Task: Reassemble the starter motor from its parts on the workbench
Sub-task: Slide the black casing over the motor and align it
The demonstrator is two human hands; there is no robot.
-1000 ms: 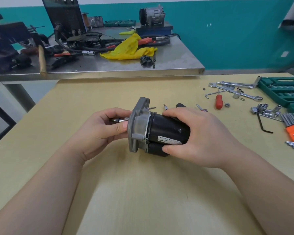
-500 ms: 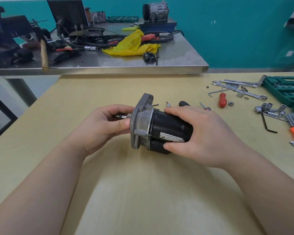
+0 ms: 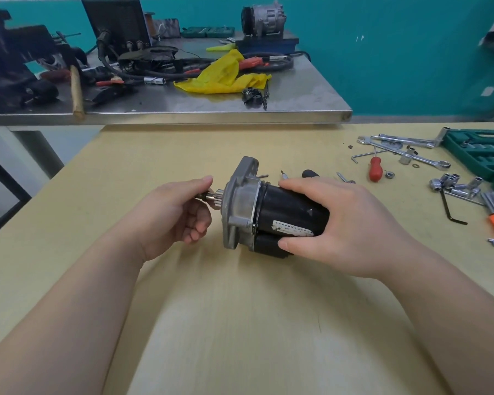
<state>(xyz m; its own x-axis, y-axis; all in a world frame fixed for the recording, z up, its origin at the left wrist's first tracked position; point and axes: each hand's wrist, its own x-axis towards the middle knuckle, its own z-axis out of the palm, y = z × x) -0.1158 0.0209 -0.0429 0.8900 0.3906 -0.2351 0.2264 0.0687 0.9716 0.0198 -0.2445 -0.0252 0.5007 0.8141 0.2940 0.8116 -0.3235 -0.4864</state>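
Black motor (image 3: 283, 215) lying sideways between both hands, right hand (image 3: 345, 223) wrapped round its body, left hand (image 3: 171, 212) pinching the pinion shaft (image 3: 211, 196) poking out of the grey flange (image 3: 237, 201).

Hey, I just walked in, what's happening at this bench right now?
A person is working on a starter motor lying on its side on the yellow workbench. The right hand grips the black body, while the left hand pinches the toothed pinion shaft sticking out of the grey end housing. Wrenches, sockets, a red-handled screwdriver and a green tool case lie off to the right.
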